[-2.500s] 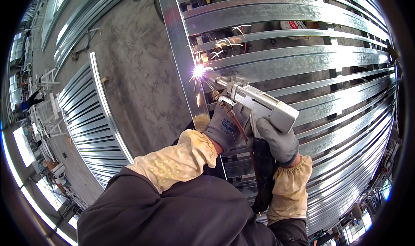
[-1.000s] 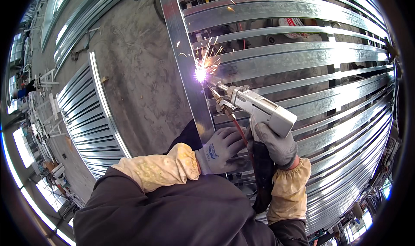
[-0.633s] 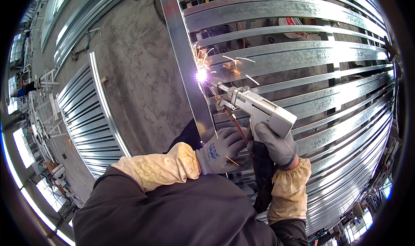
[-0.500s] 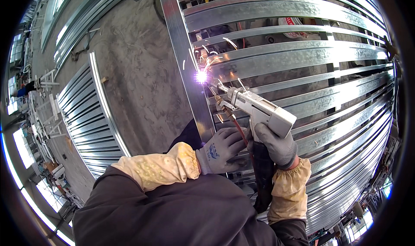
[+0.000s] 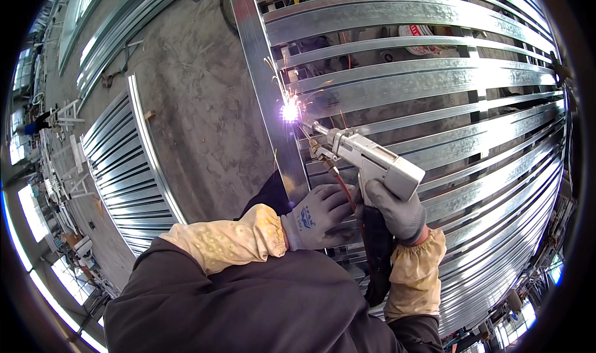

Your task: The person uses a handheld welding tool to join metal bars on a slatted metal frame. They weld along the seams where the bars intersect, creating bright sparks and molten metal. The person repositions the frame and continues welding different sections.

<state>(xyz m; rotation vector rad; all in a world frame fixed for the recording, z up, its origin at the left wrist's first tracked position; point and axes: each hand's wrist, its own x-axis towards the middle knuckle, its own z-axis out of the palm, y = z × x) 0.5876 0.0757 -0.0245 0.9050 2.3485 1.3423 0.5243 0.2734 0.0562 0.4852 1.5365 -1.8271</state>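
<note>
My right hand (image 5: pixel 400 211), in a grey glove, is wrapped round the grip of a silver welding gun (image 5: pixel 375 157). Bright violet-white light and sparks (image 5: pixel 290 111) burst just off its nozzle, where a slat's end meets the long metal side rail (image 5: pixel 264 67) of a slatted frame. A thin reddish wire-feed hose (image 5: pixel 345 188) runs from the gun's tip back past my left hand (image 5: pixel 321 215). That gloved hand lies at the rail's near end, beside the gun's grip, its fingers curled; what they close on is hidden. A thick black sleeved cable (image 5: pixel 376 247) hangs below the grip.
Shiny metal slats (image 5: pixel 397 80) of the frame spread across the right side. Left, another slatted panel (image 5: pixel 133 173) lies on the concrete floor (image 5: pixel 198 92). Long metal profiles (image 5: pixel 124 24) are stacked at the far left. Under the slats sits a white-and-red bag (image 5: pixel 421 40).
The sparks now spray mostly upward along the rail and look different in shape. The glowing spot and gun have shifted very slightly toward me; my left hand has stayed in place.
</note>
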